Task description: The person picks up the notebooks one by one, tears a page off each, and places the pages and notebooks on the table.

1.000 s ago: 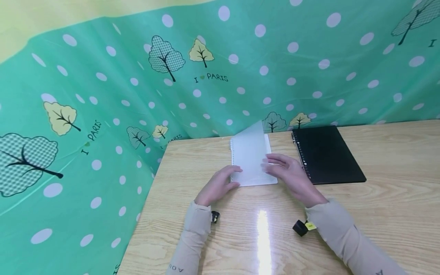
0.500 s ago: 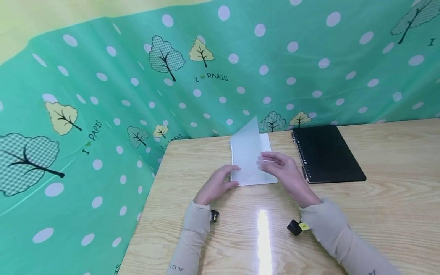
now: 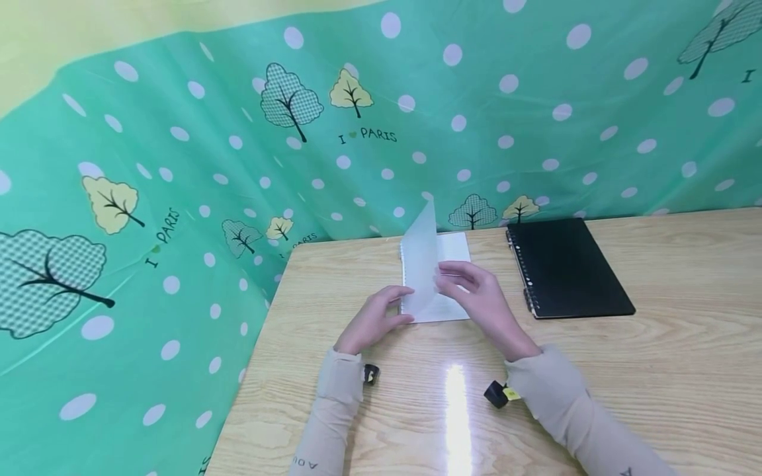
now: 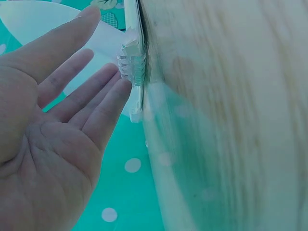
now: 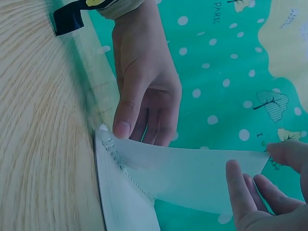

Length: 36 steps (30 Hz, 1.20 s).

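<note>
A white loose-leaf notebook [image 3: 455,248] lies on the table, its clear binder rings [image 4: 132,65] along the left side. Its translucent front cover [image 3: 420,254] stands lifted, bowed up from the rings, with lined white paper showing beneath. My right hand [image 3: 473,291] pinches the cover's free edge between thumb and fingers, as the right wrist view also shows. At the notebook's lower left my left hand [image 3: 378,317] rests by the spine, thumb near the bottom corner. In the left wrist view its fingers [image 4: 108,113] are nearly straight, tips right at the rings.
A larger black ring-bound notebook [image 3: 568,268] lies to the right, its binding facing the white one. The wooden table [image 3: 673,383] meets a green polka-dot curtain [image 3: 387,132] at the back and left. Light glares off the table in front.
My right hand has moved left, carrying the translucent cover further up and over toward the rings, baring more of the lined paper. The left hand has stayed nearly still.
</note>
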Motion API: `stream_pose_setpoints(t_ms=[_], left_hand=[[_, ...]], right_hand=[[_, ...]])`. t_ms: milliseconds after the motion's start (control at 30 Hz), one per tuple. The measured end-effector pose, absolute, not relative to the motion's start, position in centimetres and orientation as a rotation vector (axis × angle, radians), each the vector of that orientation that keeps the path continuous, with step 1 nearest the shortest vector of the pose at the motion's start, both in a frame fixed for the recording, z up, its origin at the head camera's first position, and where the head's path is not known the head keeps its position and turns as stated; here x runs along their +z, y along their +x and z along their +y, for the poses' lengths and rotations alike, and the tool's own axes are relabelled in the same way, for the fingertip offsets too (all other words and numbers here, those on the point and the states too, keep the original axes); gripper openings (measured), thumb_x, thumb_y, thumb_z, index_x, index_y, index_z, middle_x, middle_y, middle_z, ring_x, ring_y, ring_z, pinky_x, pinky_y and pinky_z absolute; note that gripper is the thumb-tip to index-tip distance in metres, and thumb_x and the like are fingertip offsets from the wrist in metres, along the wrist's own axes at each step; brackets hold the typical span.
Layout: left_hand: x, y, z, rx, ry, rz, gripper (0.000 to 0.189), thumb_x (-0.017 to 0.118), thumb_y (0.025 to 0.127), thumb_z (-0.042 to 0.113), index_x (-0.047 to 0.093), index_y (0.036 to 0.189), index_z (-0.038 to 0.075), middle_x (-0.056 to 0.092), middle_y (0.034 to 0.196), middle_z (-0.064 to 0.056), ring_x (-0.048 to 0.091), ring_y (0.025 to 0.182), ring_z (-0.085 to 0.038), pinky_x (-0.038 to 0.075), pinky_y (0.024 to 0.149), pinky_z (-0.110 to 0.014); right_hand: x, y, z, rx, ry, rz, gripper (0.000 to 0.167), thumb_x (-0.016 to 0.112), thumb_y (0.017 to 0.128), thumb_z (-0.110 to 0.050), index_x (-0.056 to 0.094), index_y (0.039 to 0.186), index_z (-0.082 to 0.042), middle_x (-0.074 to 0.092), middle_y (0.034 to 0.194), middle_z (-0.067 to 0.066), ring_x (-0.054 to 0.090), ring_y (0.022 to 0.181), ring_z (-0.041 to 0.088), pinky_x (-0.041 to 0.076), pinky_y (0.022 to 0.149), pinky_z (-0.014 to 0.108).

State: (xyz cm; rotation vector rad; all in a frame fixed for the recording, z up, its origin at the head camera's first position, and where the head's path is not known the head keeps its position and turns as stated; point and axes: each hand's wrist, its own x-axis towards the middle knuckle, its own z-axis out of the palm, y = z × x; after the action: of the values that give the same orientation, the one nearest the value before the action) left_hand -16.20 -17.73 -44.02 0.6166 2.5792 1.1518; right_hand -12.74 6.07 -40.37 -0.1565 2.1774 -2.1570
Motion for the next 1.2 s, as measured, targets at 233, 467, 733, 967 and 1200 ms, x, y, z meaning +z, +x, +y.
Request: stream_pose_setpoints(t_ms=[233, 467, 733, 967, 1200], left_hand=[[-44.0, -16.2, -17.8, 1.192, 0.594, 2.549, 0.054, 0.075, 0.088, 0.016, 0.055, 0.138, 0.011, 0.055, 0.142, -0.007, 0.056, 0.129, -0.027, 0.047, 0.106, -0.031], [-43.6, -16.1, -18.1, 1.214, 0.56, 2.527, 0.058, 0.075, 0.089, 0.016, 0.052, 0.141, 0.014, 0.053, 0.145, -0.006, 0.055, 0.13, -0.026, 0.046, 0.108, -0.035], [-42.4, -16.1, -18.1, 1.291, 0.627, 2.502, 0.054, 0.072, 0.092, 0.013, 0.051, 0.141, 0.005, 0.053, 0.144, -0.013, 0.054, 0.131, -0.031, 0.047, 0.107, -0.037], [-39.8, -16.1, -17.6, 1.522, 0.625, 2.471, 0.039, 0.063, 0.099, 0.017, 0.056, 0.136, 0.007, 0.058, 0.137, -0.01, 0.055, 0.129, -0.026, 0.055, 0.096, -0.037], [-37.7, -16.7, -16.6, 1.774, 0.516, 2.461, 0.045, 0.058, 0.101, 0.032, 0.059, 0.13, -0.002, 0.063, 0.126, -0.016, 0.063, 0.116, -0.031, 0.061, 0.078, -0.037]], right_hand=[[-40.0, -12.7, 5.2, -2.179, -0.194, 2.217, 0.047, 0.071, 0.093, -0.028, 0.059, 0.134, -0.007, 0.062, 0.134, 0.01, 0.06, 0.123, 0.022, 0.048, 0.104, 0.033], [-40.0, -12.6, 4.3, -2.21, -0.269, 2.266, 0.045, 0.074, 0.091, -0.021, 0.06, 0.131, -0.006, 0.062, 0.131, 0.011, 0.059, 0.122, 0.024, 0.052, 0.1, 0.035], [-40.4, -12.6, 3.0, -2.289, -0.374, 2.278, 0.042, 0.074, 0.088, -0.005, 0.057, 0.126, 0.003, 0.058, 0.128, 0.018, 0.058, 0.121, 0.031, 0.056, 0.092, 0.027], [-40.9, -13.0, 1.7, -2.278, -0.447, 2.329, 0.037, 0.074, 0.088, -0.003, 0.058, 0.121, 0.001, 0.058, 0.124, 0.014, 0.06, 0.118, 0.028, 0.056, 0.092, 0.026], [-41.4, -12.9, 1.0, -2.21, -0.491, 2.429, 0.037, 0.074, 0.087, -0.003, 0.058, 0.12, 0.004, 0.059, 0.122, 0.016, 0.061, 0.117, 0.031, 0.056, 0.094, 0.032]])
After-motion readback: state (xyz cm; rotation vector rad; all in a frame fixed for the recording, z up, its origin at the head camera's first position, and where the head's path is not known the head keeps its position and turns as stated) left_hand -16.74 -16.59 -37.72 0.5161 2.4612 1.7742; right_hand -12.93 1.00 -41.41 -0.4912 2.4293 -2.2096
